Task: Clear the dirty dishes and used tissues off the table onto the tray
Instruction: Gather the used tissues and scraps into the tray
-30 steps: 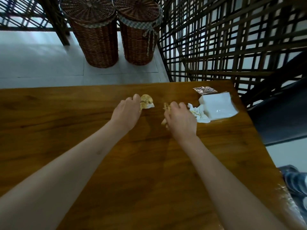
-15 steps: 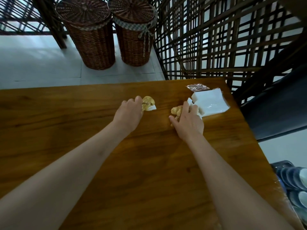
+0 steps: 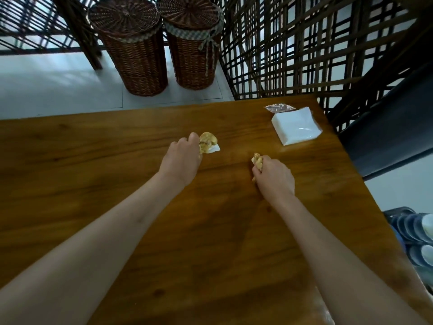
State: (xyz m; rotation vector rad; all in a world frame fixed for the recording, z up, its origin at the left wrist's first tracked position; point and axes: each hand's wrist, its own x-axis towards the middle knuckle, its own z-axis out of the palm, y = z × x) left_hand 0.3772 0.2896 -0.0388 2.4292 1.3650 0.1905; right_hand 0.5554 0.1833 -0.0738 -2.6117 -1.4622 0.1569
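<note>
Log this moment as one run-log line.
left hand grips stained tissue | right hand grips second tissue wad | napkin pack on table

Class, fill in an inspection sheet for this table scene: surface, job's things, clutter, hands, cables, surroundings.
Surface: brown wooden table, glossy.
Job's things: yellow-stained crumpled tissue at left hand; another yellow-stained wad in right hand. No tray or dishes on the table.
Clutter: white napkin pack, small clear wrapper.
Hands: left hand grips its tissue; right hand grips its wad.
Cables: nothing seen.
Surroundings: two lidded wicker baskets, dark lattice screen.
</note>
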